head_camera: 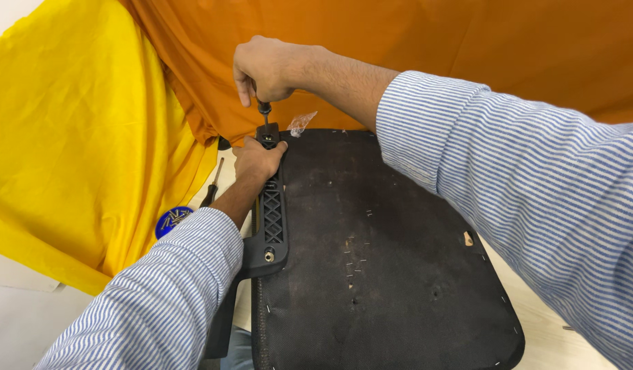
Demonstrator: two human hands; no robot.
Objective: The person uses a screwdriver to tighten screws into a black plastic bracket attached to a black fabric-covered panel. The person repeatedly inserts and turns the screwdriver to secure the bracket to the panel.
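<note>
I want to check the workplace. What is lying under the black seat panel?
Under the black seat panel a pale tabletop shows at the right edge. Left of it lie a spare screwdriver and a blue dish. Whatever lies directly beneath is covered.

A black latticed plastic bracket (272, 205) lies lengthwise along the dark seat panel's (385, 260) left edge.

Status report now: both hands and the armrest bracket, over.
Right hand shut on screwdriver, upright at bracket top. Left hand steadies black armrest bracket. Nothing blocking.
</note>
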